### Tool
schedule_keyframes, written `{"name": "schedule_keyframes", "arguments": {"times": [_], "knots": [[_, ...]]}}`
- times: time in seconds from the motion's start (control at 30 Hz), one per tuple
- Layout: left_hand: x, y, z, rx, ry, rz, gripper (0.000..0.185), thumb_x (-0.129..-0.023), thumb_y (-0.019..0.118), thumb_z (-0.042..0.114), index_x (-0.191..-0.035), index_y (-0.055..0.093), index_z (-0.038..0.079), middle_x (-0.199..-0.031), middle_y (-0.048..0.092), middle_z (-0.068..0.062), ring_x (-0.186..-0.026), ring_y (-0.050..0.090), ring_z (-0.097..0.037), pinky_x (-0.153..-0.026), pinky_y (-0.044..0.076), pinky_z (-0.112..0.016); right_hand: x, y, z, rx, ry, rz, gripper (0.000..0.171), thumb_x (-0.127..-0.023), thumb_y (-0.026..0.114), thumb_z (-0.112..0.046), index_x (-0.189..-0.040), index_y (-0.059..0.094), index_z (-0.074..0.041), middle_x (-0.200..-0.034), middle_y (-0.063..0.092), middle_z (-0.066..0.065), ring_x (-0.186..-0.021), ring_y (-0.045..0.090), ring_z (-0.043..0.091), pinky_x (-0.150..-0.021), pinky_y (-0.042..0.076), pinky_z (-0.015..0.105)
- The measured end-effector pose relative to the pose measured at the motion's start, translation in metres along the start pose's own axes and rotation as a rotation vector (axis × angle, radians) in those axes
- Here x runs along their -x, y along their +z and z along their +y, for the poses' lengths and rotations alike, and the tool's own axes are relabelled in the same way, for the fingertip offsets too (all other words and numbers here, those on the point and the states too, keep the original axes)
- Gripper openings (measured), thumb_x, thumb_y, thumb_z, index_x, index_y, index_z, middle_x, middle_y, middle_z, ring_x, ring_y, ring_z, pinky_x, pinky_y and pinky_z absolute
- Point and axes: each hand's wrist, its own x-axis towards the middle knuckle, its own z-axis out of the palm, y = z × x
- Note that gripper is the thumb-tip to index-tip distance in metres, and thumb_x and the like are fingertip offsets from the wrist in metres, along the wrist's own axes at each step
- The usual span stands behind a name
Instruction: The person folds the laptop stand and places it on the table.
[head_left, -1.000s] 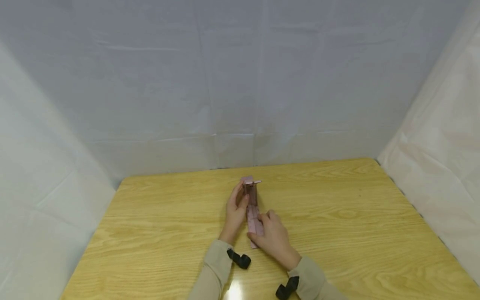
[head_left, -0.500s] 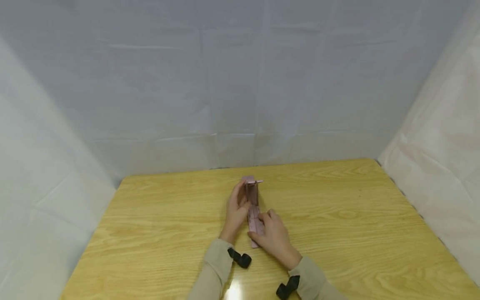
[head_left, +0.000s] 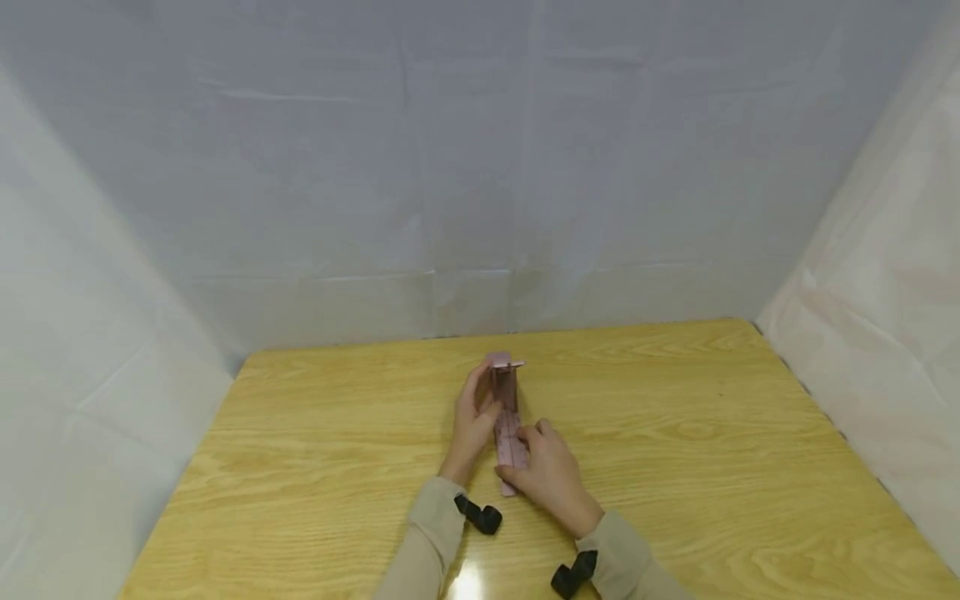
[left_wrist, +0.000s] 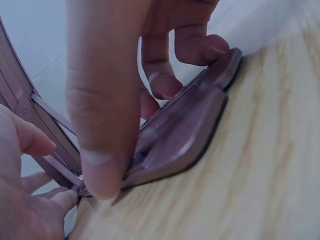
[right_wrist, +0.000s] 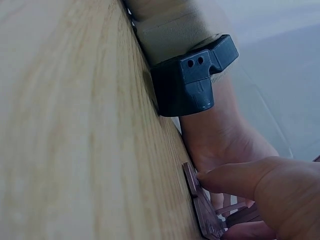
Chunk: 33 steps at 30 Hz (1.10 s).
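A mauve-pink metal folding stand [head_left: 512, 450] stands on the table, its lower part lying flat toward the person. Slanted arms with thin struts [left_wrist: 52, 112] rise from the far part, topped by a narrow plate [head_left: 507, 364]. My left hand [head_left: 471, 425] holds the raised part from the left, thumb on the near side, fingers partly hidden behind it. From the right, my right hand [head_left: 551, 475] grips the flat base [left_wrist: 182, 137] between thumb and fingers. In the right wrist view, that thumb presses by one end of the base [right_wrist: 202, 212], which lies against the wood.
The yellow wood-grain table [head_left: 322, 450] extends around both hands. Pale sheeting [head_left: 465, 167] hangs behind the table and along both sides. A black camera [right_wrist: 187, 82] is strapped at the left sleeve cuff; another black camera [head_left: 574, 575] sits on the right cuff.
My left thumb has slid slightly down toward the base, and the raised part has shifted a little to the right. The right hand keeps its grip in nearly the same place.
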Motion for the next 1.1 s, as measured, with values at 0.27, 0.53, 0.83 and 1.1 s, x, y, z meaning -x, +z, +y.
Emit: {"name": "schedule_keyframes", "arguments": {"times": [0.27, 0.53, 0.83, 1.1], "knots": [[-0.002, -0.002, -0.03, 0.0, -0.02, 0.034, 0.065, -0.088, 0.046, -0.023, -0.149, 0.036, -0.004, -0.154, 0.034, -0.026, -0.141, 0.032, -0.04, -0.114, 0.029, -0.055, 0.0, 0.0, 0.0, -0.007, -0.012, 0.0, 0.063, -0.073, 0.085, -0.04, -0.116, 0.066, 0.002, -0.099, 0.056, 0.009, -0.081, 0.053, 0.019, -0.069, 0.052, 0.038], [-0.002, -0.002, -0.027, -0.042, -0.041, 0.062, 0.064, -0.087, 0.049, -0.021, -0.147, 0.04, -0.001, -0.153, 0.037, -0.022, -0.14, 0.036, -0.034, -0.113, 0.033, -0.051, 0.0, -0.002, -0.002, -0.02, -0.001, 0.001, 0.063, -0.072, 0.085, -0.038, -0.116, 0.065, 0.001, -0.097, 0.055, 0.007, -0.077, 0.051, 0.018, -0.065, 0.05, 0.036], [0.0, 0.001, -0.003, -0.06, -0.049, 0.051, 0.062, -0.087, 0.049, -0.022, -0.146, 0.041, -0.004, -0.152, 0.033, -0.03, -0.14, 0.031, -0.045, -0.111, 0.03, -0.059, 0.0, -0.004, -0.003, -0.017, 0.0, -0.005, 0.061, -0.071, 0.085, -0.037, -0.116, 0.065, 0.001, -0.098, 0.056, 0.009, -0.079, 0.054, 0.02, -0.065, 0.051, 0.038], [0.005, 0.004, 0.016, -0.082, -0.039, 0.029, 0.062, -0.087, 0.048, -0.022, -0.146, 0.037, -0.008, -0.153, 0.03, -0.032, -0.14, 0.029, -0.048, -0.11, 0.031, -0.06, -0.007, 0.001, 0.016, -0.165, -0.051, 0.059, 0.046, -0.076, 0.081, -0.028, -0.109, 0.066, 0.0, -0.084, 0.057, 0.0, -0.07, 0.052, 0.012, -0.059, 0.046, 0.027]]}}
